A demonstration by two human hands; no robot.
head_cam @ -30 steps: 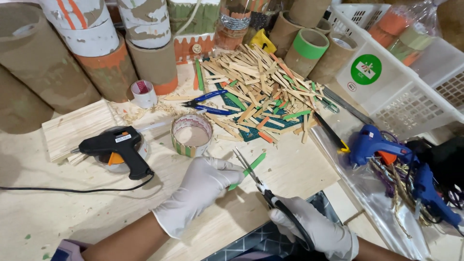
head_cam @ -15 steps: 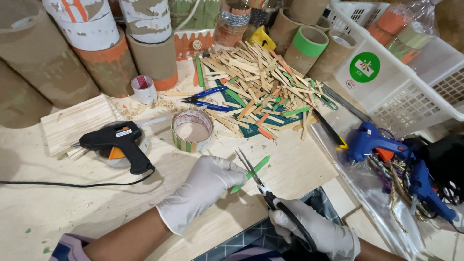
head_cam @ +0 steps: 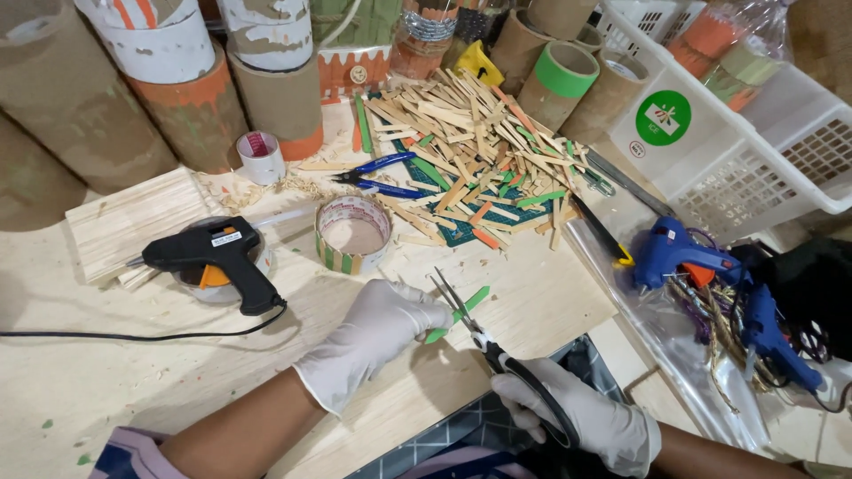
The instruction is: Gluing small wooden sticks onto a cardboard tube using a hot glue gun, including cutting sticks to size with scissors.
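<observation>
While our white-gloved left hand (head_cam: 377,341) pinches a flat green wooden craft stick (head_cam: 456,314) just above the pale wooden worktop (head_cam: 106,372), our gloved right hand (head_cam: 581,417) closes its grip on black-handled scissors (head_cam: 497,355), whose parted blades straddle the stick. Beyond sit a stick-clad cardboard ring (head_cam: 353,234), a black glue gun (head_cam: 213,262) and a heap of loose sticks (head_cam: 470,160).
</observation>
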